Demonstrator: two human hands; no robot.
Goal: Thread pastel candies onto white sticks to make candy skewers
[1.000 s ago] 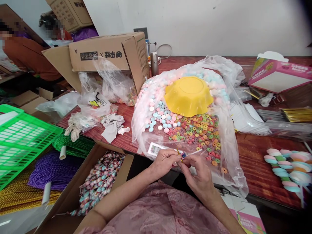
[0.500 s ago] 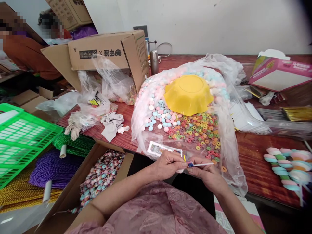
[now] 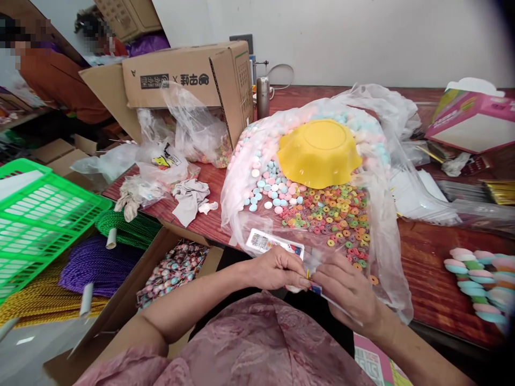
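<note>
Close in front of my body, my left hand (image 3: 277,269) and my right hand (image 3: 348,289) meet fingertip to fingertip. Between them is a thin white stick (image 3: 338,307) with a blue-and-white label (image 3: 316,289) at its near end. A short yellow strip (image 3: 308,274) sticks up where the fingertips pinch. Something whitish shows beneath my left fingers, mostly hidden. The right fingers curl over the stick, which slants down below that hand. Just beyond my left hand lies a white tray of printed labels (image 3: 257,240).
An upturned yellow bowl (image 3: 322,153) sits among pastel marshmallows (image 3: 261,185) and ring-shaped candies (image 3: 336,214) on clear plastic. Marshmallow skewers (image 3: 478,284) lie at right. Left are a box of wrapped candies (image 3: 173,268), a green basket (image 3: 48,225) and a carton (image 3: 185,80). Two people sit far left.
My right hand has turned over, its fingers now closing in at the yellow strip. The stick has swung from nearly level to slanting downward. The whole view has shifted slightly.
</note>
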